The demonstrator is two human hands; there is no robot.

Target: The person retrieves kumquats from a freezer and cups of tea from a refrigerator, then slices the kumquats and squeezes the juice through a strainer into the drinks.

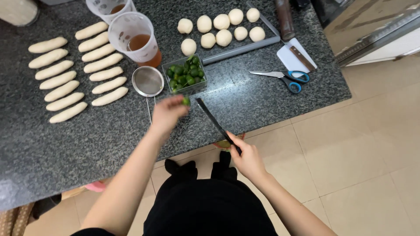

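A single small green lime point(186, 101) is pinched between the fingertips of the left hand point(167, 112), just in front of the clear square container point(185, 72) from which such limes are drawn. The fruit is held above the dark speckled granite counter point(245, 105); whether it touches the stone cannot be told.

The right hand point(247, 158) is closed around the handle of a black-bladed knife point(213, 119). The blade is angled upward and to the left, its tip standing near the lime and the left fingertips, though apart from them.

Noted nearby: a fine-mesh strainer point(148, 81) just left of the container, a measuring jug of amber liquid point(134, 38), two columns of elongated dough pieces point(78, 70), round dough balls on a grey tray point(238, 49), blue-handled scissors point(282, 77) and a white bench scraper point(295, 57).

Risks judged from this position:
- No cutting board is seen beneath the fruit. A round lime may be expected to roll on polished stone, and the blade could be deflected toward the pinching fingers.
- The grip on the lime is narrow, so little margin is left beside the edge.
- The knife hand is held beyond the counter's front edge, above the floor; a slip could carry the blade toward the person's body.
- Juice or seeds could be thrown onto the uncovered dough.
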